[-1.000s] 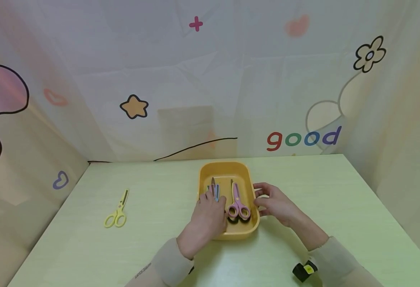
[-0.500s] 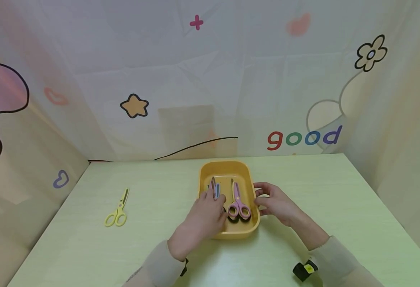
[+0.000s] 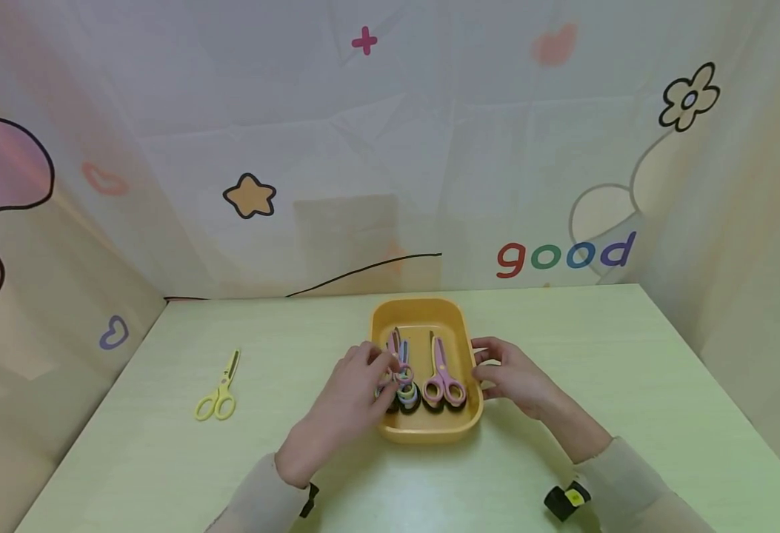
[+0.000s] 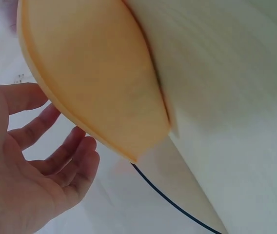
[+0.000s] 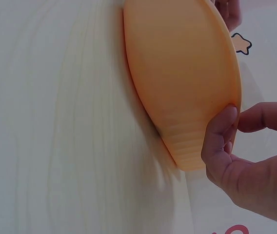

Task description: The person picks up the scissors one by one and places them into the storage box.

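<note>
A yellow plastic tray [image 3: 452, 426] stands on the table with several pairs of scissors inside. Pink scissors [image 3: 438, 359] lie over others with dark handles in its right half. More scissors [image 3: 404, 355], with pink, blue and dark parts, lie stacked on the left, partly covered by my left hand [image 3: 350, 392]. That hand is over the tray's left rim, its fingers loosely bent around nothing in the left wrist view. My right hand [image 3: 519, 381] holds the tray's right side, thumb and fingers at the rim [image 5: 238, 90] in the right wrist view.
Yellow scissors [image 3: 219, 392] lie on the pale green table [image 3: 296, 340], left of the tray. A patterned curtain [image 3: 263, 133] hangs behind the table and along both sides. Dark wrist cameras [image 3: 566, 502] show near the sleeves.
My left hand has drawn back leftward from the stacked scissors, baring their handles. My right hand and the tray have stayed in place.
</note>
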### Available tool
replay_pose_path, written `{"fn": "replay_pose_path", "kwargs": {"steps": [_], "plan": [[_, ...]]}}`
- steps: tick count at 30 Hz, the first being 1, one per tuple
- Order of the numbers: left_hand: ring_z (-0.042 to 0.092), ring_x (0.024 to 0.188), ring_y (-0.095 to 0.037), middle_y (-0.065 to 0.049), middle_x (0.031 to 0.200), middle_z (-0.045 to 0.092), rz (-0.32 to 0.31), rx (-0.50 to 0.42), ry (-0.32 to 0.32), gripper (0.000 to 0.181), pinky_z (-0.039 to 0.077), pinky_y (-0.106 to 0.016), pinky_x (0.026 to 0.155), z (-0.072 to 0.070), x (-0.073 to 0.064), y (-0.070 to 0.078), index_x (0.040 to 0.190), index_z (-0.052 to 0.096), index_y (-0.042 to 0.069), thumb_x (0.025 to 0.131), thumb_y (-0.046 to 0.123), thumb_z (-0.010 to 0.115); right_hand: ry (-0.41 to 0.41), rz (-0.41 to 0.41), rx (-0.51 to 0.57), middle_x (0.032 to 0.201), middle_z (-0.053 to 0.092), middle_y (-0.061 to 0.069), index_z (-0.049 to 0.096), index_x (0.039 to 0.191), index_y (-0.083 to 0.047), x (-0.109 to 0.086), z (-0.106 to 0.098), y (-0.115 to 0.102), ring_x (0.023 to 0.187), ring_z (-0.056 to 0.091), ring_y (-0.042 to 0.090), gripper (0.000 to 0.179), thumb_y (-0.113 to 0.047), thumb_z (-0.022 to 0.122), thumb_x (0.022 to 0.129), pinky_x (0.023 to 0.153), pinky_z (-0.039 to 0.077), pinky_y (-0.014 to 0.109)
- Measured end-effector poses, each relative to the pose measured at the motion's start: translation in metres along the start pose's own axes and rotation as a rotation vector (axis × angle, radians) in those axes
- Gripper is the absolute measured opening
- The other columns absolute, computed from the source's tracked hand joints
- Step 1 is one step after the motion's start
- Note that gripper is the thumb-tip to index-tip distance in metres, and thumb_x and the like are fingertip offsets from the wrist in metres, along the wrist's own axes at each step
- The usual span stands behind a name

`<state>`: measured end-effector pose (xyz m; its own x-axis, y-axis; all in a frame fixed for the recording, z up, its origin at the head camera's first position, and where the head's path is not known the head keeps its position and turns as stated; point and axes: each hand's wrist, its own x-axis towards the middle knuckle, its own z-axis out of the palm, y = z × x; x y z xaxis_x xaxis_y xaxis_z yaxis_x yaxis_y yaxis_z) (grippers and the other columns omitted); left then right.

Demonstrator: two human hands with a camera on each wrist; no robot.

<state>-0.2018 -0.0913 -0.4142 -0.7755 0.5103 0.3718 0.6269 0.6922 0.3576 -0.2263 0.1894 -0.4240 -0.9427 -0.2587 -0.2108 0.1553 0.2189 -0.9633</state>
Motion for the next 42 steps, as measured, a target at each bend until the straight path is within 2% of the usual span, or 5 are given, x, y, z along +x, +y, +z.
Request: {"fn": "replay_pose_path", "kwargs": {"steps": [4,11,16,29,42], "plan": [[0.052,0.097,-0.026,-0.008,0.106,0.057,-0.04,-0.038,-0.002,0.015,0.046,-0.042,0.084,-0.003,-0.004,-0.006,0.11,0.067,0.008,0.096,0.012,0.072,-0.001,0.0,-0.001,0.124,0.045,0.024,0.036,0.149,0.009,0.0,0.0,0.0,0.099,0.058,0.03,0.057,-0.001,0.058,0.097,0.076,0.062,0.037],[0.05,0.092,-0.026,-0.005,0.1,0.055,-0.096,-0.035,0.057,0.017,0.044,-0.04,0.078,-0.01,-0.012,-0.02,0.109,0.066,0.009,0.095,0.013,0.075,-0.001,-0.005,-0.002,0.124,0.045,0.024,0.036,0.149,0.009,0.0,0.0,0.001,0.099,0.057,0.03,0.057,-0.001,0.058,0.097,0.076,0.062,0.037],[0.051,0.098,-0.029,-0.005,0.103,0.054,-0.15,-0.029,0.043,0.019,0.045,-0.043,0.084,-0.018,-0.021,-0.034,0.11,0.065,0.01,0.094,0.011,0.074,0.0,-0.006,0.0,0.125,0.045,0.024,0.036,0.149,0.009,-0.001,-0.001,0.001,0.1,0.058,0.03,0.058,-0.001,0.058,0.097,0.076,0.062,0.038],[0.048,0.104,-0.032,-0.008,0.107,0.049,-0.148,-0.019,-0.042,0.024,0.042,-0.051,0.09,-0.031,-0.045,-0.063,0.114,0.063,0.01,0.093,0.009,0.075,0.007,0.007,-0.012,0.126,0.045,0.024,0.036,0.149,0.008,0.0,-0.001,0.001,0.101,0.058,0.031,0.058,-0.001,0.058,0.097,0.078,0.062,0.039],[0.044,0.116,-0.042,-0.022,0.13,0.043,-0.296,0.07,-0.245,0.031,0.042,-0.059,0.088,-0.051,-0.069,-0.081,0.126,0.059,0.011,0.097,0.016,0.071,0.013,0.004,-0.016,0.126,0.046,0.025,0.037,0.149,0.008,0.0,-0.001,0.002,0.101,0.058,0.032,0.057,-0.001,0.059,0.096,0.077,0.062,0.039]]}}
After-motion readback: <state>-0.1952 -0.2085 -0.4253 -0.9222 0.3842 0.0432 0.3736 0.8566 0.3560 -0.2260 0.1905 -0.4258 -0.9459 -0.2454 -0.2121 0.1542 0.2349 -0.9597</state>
